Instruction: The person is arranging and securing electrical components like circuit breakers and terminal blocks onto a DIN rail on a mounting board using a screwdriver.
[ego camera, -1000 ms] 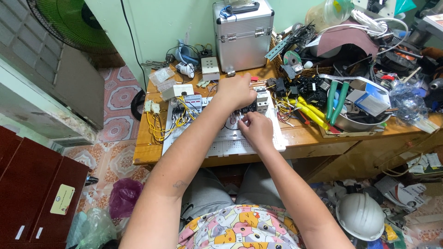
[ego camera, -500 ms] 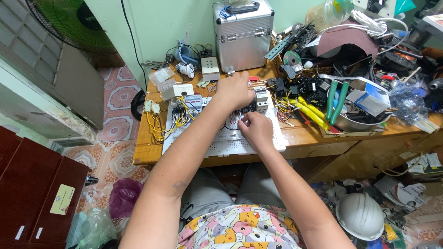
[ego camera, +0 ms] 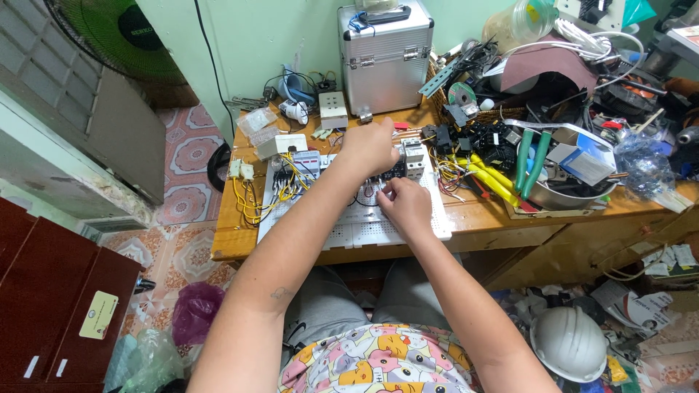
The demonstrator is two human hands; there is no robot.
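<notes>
Very little differs from a second ago. The left hand (ego camera: 370,148) sits a touch farther out over the white perforated panel (ego camera: 364,229), its knuckles closer to the foot of the silver metal case (ego camera: 386,62) beyond it, while its fingertips remain down among the black components (ego camera: 386,175) under it. The right hand (ego camera: 408,207) has crept slightly toward the left hand, its fingers bunched tighter on the small wires just below those components; whether it pinches one cannot be made out. Both forearms have followed with the same small shift. The view itself has tipped marginally, so the bench (ego camera: 480,218) lies a shade higher in the picture.
</notes>
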